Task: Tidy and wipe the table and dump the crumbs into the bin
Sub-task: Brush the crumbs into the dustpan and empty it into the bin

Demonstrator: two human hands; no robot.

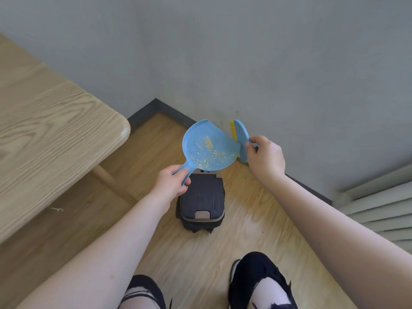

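My left hand (pixel 172 183) grips the handle of a blue dustpan (pixel 209 146), held in the air over the far end of the bin. Yellowish crumbs (pixel 208 149) lie scattered across the pan. My right hand (pixel 265 157) grips the handle of a small blue brush (pixel 242 137) with yellow bristles, held upright just right of the pan's edge. A dark brown bin (pixel 201 200) stands on the floor below, its lid down and a pedal tab at its near edge.
The wooden table (pixel 44 134) fills the left, its rounded corner near the bin. Grey walls meet in a corner behind the bin. A radiator (pixel 379 206) sits at the right. My feet in black shoes (pixel 256 277) stand on the wood floor.
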